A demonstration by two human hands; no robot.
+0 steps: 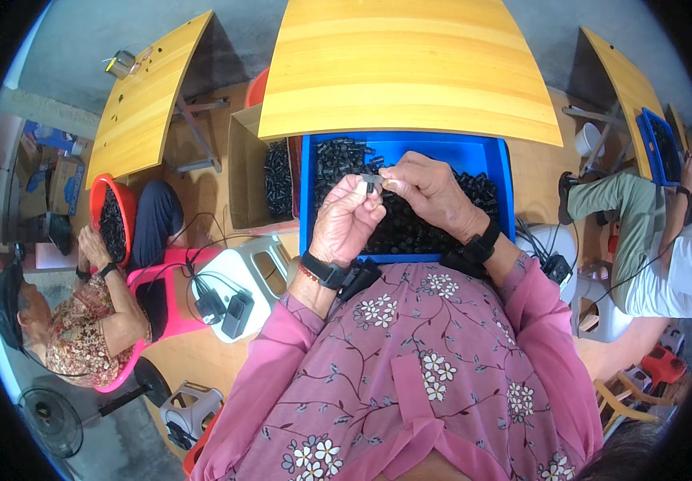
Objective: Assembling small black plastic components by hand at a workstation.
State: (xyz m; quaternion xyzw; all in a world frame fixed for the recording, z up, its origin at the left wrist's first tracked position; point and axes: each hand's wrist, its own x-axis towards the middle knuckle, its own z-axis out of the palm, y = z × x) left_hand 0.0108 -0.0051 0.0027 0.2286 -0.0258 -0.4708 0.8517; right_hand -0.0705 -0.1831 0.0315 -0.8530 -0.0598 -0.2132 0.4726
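Above a blue bin, my left hand pinches a small black plastic part between thumb and fingertips. My right hand meets it from the other side, its thumb and forefinger closed on a small greyish piece at the part's edge. Whether that piece is a tool or belongs to the part I cannot tell. Below both hands, the bin holds many loose black parts, heaped more to the left back and the right. Both wrists wear dark bands.
A yellow wooden table overhangs the bin's far edge. Left of the bin stands a cardboard box with more black parts. A white stool carries cables and adapters. Co-workers sit at left, by a red basin, and at right, by a blue tray.
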